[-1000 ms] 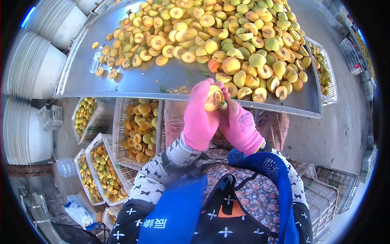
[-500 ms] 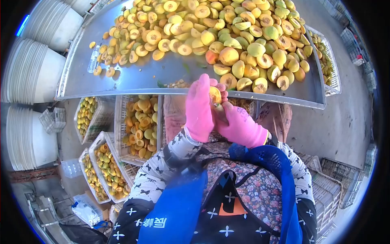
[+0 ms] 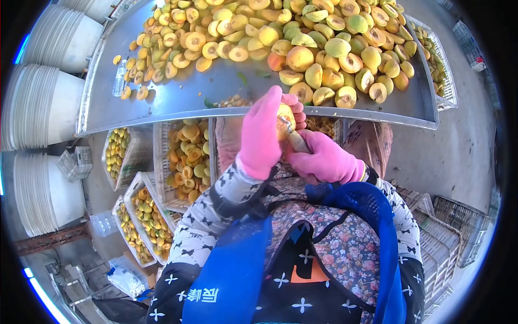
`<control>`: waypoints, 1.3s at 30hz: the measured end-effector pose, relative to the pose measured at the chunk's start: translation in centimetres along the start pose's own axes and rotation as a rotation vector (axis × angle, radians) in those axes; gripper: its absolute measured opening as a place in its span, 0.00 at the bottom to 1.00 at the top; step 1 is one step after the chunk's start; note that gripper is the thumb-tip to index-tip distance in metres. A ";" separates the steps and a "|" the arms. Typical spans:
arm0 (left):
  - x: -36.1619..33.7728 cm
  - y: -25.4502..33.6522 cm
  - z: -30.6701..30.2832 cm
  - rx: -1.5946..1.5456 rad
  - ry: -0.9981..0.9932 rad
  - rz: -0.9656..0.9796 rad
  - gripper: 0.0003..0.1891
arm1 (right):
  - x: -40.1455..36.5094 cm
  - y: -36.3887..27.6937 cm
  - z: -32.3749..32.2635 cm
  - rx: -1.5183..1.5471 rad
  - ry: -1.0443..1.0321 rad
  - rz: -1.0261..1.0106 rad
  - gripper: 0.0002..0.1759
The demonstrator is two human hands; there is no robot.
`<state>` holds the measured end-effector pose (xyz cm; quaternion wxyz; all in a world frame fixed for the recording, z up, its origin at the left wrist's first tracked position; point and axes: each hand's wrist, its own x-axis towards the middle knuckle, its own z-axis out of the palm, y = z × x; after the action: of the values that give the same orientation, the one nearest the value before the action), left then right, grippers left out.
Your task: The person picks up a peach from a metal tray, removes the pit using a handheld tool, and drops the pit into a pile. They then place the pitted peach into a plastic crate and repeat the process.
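Observation:
My left hand (image 3: 261,132), in a pink glove, is closed around a yellow apricot (image 3: 284,119) held just below the front edge of the metal table (image 3: 178,100). My right hand (image 3: 322,159), also in a pink glove, grips a small pitting tool (image 3: 294,137) whose metal tip is pushed into the fruit. Both hands meet over my lap, above a flowered apron. A big heap of whole and halved apricots (image 3: 318,48) covers the far side of the table.
Under the table's left side stand several white plastic crates (image 3: 183,162) of halved apricots (image 3: 143,221). Stacks of white trays (image 3: 38,105) line the left. A small plastic bottle (image 3: 118,78) lies on the table. Empty crates (image 3: 448,237) sit on the concrete floor at right.
My hands have shifted slightly up and left with the apricot. The right hand has drawn back to the right, and the tool's tip now digs into the fruit.

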<state>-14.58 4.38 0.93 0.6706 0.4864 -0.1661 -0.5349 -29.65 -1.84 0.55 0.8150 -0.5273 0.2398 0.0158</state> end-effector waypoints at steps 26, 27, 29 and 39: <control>-1.4 4.3 -19.5 1.047 0.597 0.633 0.13 | -0.3 11.3 -6.9 -1.065 0.454 -0.098 0.21; -2.3 4.7 -23.0 1.658 0.860 0.881 0.13 | -0.2 12.0 -7.7 -1.056 0.498 -0.074 0.24; -3.5 2.3 -26.4 1.030 0.920 0.736 0.14 | 1.9 10.6 -8.4 -0.911 0.580 0.088 0.27; -9.1 -20.0 -32.9 0.996 0.346 -0.113 0.24 | 0.5 6.8 -6.5 -0.808 0.696 0.385 0.18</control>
<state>-4.68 28.85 -28.50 0.3462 0.8352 -0.2604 -0.3388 -33.53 -4.60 -7.64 0.4036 -0.7183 0.5611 0.0800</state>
